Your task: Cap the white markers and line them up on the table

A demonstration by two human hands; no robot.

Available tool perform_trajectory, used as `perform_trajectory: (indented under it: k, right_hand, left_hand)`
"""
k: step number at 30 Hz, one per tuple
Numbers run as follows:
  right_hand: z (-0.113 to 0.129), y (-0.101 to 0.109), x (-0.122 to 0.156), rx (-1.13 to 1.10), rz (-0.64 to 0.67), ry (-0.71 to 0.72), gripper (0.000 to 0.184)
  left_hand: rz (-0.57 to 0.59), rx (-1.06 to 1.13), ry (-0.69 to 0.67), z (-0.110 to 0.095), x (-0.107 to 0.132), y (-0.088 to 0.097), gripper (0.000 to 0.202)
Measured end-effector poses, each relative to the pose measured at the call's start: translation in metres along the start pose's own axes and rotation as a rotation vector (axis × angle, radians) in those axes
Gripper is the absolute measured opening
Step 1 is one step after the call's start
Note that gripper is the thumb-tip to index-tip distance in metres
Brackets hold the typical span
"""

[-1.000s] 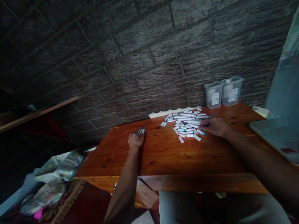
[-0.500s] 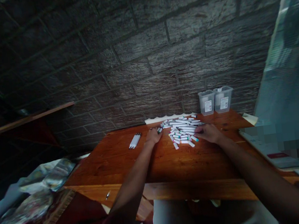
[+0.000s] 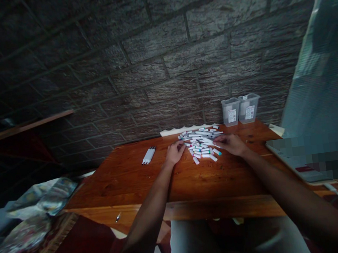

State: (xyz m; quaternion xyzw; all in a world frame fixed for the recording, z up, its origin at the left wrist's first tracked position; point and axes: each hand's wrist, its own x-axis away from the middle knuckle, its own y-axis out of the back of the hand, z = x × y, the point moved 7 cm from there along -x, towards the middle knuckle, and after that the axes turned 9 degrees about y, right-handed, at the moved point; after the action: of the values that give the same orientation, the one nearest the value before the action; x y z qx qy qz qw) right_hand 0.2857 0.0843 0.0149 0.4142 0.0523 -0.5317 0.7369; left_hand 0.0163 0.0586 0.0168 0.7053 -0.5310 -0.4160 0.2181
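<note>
White markers [image 3: 200, 144] heaped mid-frame, so my left hand [image 3: 174, 152] and right hand [image 3: 231, 143] cup both sides, fingers half-curled, can't tell if gripping any.

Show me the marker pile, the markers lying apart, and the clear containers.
marker pile [image 3: 200, 134]: head view, top middle of the heap.
separate markers [image 3: 148, 155]: head view, middle of the bundle.
clear containers [image 3: 230, 112]: head view, front wall of the left one.

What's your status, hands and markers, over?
Left hand at left edge of marker pile, right hand at right edge; grip unclear. Small bundle lies apart, left. Nothing blocks them.
</note>
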Motion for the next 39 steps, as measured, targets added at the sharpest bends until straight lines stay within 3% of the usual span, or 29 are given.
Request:
perform_trajectory:
  k: [4, 8, 10, 14, 17, 21, 26, 30, 35, 37, 39]
  right_hand:
    - [0.005, -0.001, -0.002, -0.038, -0.053, 0.039, 0.022]
    - [0.014, -0.002, -0.003, 0.057, -0.068, 0.086, 0.021]
    - [0.02, -0.003, -0.003, 0.107, -0.076, 0.145, 0.019]
    - [0.035, -0.009, -0.002, 0.251, -0.08, 0.306, 0.017]
    - [0.048, -0.015, 0.0, 0.401, -0.052, 0.379, 0.014]
    - [0.065, -0.017, 0.002, 0.549, -0.054, 0.41, 0.012]
    - [0.072, -0.013, 0.003, 0.595, -0.14, 0.423, 0.012]
    - [0.07, -0.001, 0.004, 0.551, -0.21, 0.372, 0.022]
    - [0.049, 0.025, 0.007, 0.489, -0.413, 0.212, 0.031]
    - [0.032, 0.023, 0.006, 0.504, -0.36, 0.152, 0.027]
    - [0.014, 0.015, 0.004, 0.524, -0.226, 0.089, 0.021]
  left_hand:
    - [-0.08, 0.074, -0.131, -0.022, 0.008, 0.008, 0.026]
    - [-0.267, -0.038, -0.388, -0.066, 0.025, 0.019, 0.029]
    - [-0.308, -0.138, -0.533, -0.088, 0.035, 0.016, 0.032]
    - [-0.186, -0.283, -0.731, -0.111, 0.046, -0.009, 0.03]
    - [-0.098, -0.352, -0.749, -0.109, 0.046, -0.023, 0.027]
    - [-0.072, -0.406, -0.727, -0.103, 0.043, -0.024, 0.027]
    - [-0.13, -0.4, -0.642, -0.094, 0.038, -0.02, 0.028]
    - [-0.219, -0.373, -0.488, -0.08, 0.029, -0.013, 0.029]
    - [-0.281, -0.38, -0.132, -0.04, 0.012, 0.023, 0.033]
    - [-0.277, -0.445, 0.06, -0.014, 0.009, 0.041, 0.032]
    - [-0.26, -0.527, 0.294, 0.017, 0.008, 0.058, 0.03]
